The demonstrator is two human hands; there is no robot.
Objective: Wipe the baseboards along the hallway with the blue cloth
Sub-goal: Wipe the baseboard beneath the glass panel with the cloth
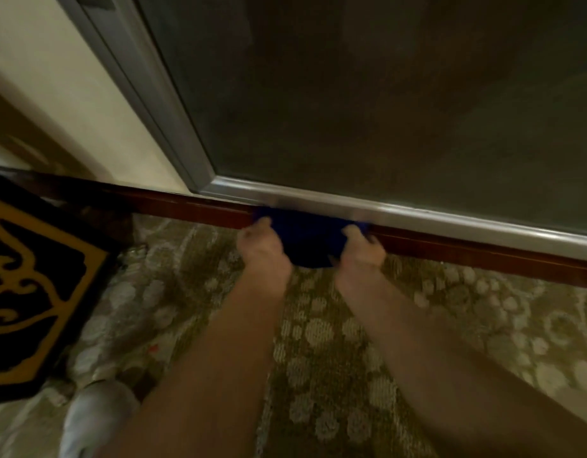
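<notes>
A dark blue cloth point(307, 238) is bunched against the reddish-brown wooden baseboard point(193, 208) that runs along the foot of the wall. My left hand point(262, 247) grips the cloth's left end, fingers curled into it. My right hand point(363, 247) grips the right end the same way. Both hands hold the cloth on the baseboard just under a silver metal frame. The picture is blurred, so the fingertips are hard to make out.
A large dark glass panel point(384, 94) in a silver frame point(450, 219) stands above the baseboard, with a cream wall point(54, 77) to its left. Patterned beige carpet point(450, 309) covers the floor. A black and gold mat point(28, 285) lies at left. A grey shoe point(97, 421) shows at the bottom.
</notes>
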